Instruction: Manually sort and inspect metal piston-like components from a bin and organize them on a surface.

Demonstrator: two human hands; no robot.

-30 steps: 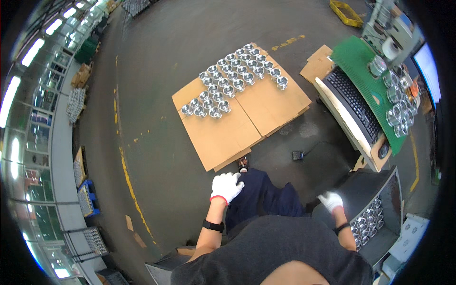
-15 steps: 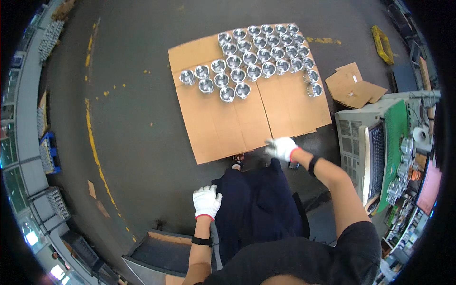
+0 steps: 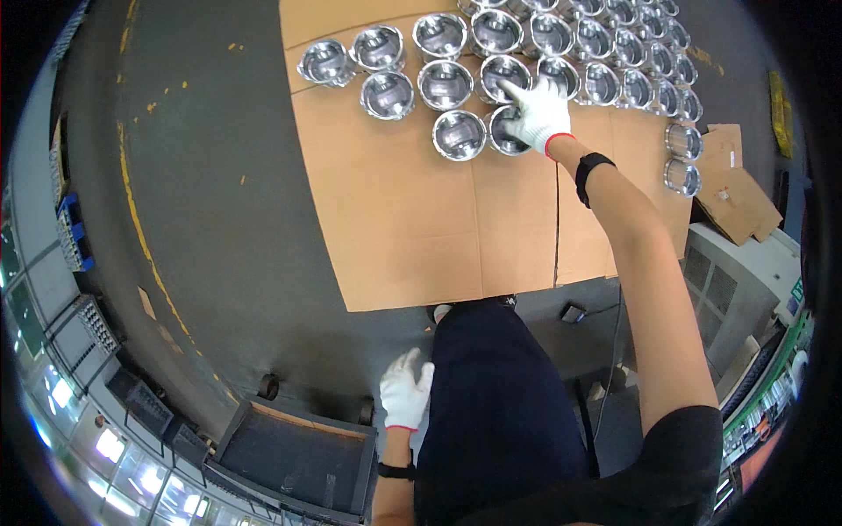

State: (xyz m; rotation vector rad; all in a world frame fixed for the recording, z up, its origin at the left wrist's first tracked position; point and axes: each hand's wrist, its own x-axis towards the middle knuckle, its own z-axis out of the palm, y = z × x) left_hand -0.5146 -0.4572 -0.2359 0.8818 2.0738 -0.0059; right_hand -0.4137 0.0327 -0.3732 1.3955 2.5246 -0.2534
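My right hand (image 3: 539,116), in a white glove with a red cuff, reaches over shiny metal pistons standing on a cardboard sheet (image 3: 395,228). Its fingers are spread, and it partly covers the nearest-row piston (image 3: 506,138). Some fingertips lie over the piston (image 3: 503,74) behind that one; no firm grip shows. Just left of the covered piston stands another piston (image 3: 460,136). My left hand (image 3: 405,392), gloved alike, hangs beside my left leg with fingers apart and nothing in it.
More pistons (image 3: 595,39) stand in rows toward the far right. A low black cart (image 3: 294,460) is at my lower left. Folded cardboard (image 3: 732,193) and a grey cabinet (image 3: 745,272) stand to the right. A cable (image 3: 611,368) runs down beside my right leg.
My view has moved closer to the cardboard sheet. My right hand has gone from the sheet's near edge forward onto the pistons. My left hand has come off my thigh and hangs beside it.
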